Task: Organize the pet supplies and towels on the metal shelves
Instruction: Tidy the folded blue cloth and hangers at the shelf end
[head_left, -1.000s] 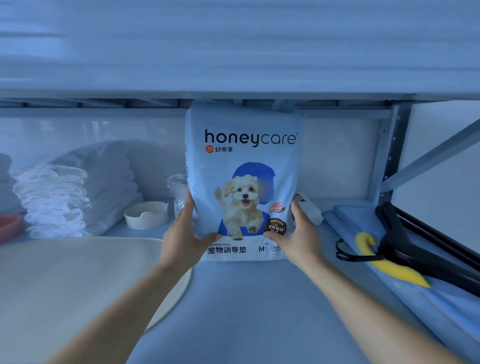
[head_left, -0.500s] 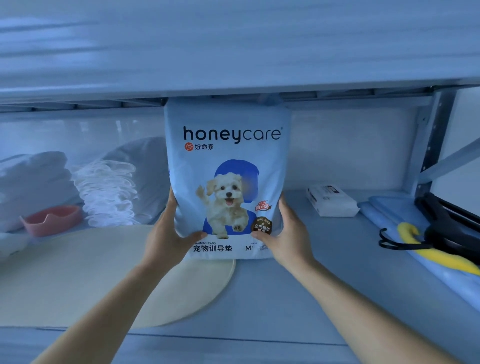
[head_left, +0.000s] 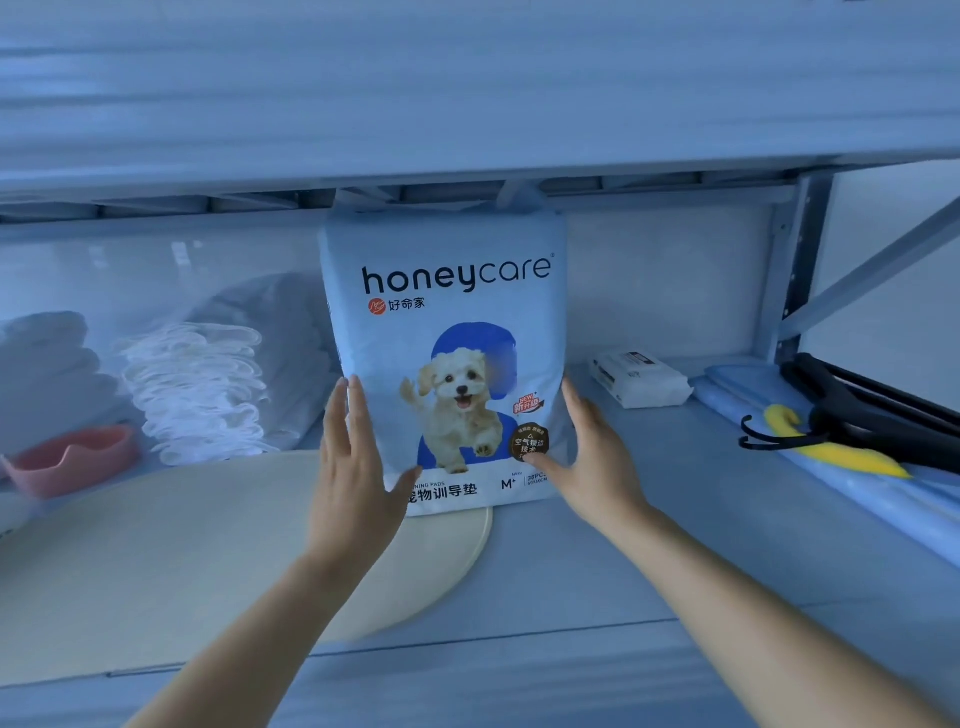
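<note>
Honeycare training-pad pack (head_left: 447, 364) stands upright on the metal shelf (head_left: 623, 561), base partly on the round mat (head_left: 208, 545), left hand (head_left: 353, 467) and right hand (head_left: 597, 462) flanking it, fingers straight, gripping nothing; I judge this item placed, folded towels (head_left: 208, 395) stacked left, hangers (head_left: 852, 405) perhaps unsorted.

Both hands have let go of the bag (head_left: 447, 322): the left hand (head_left: 353, 467) and right hand (head_left: 592, 457) now flank it with straightened fingers. The bag has shifted left, onto the round mat's (head_left: 208, 545) far right edge, uncovering the white packet (head_left: 639, 376).
</note>
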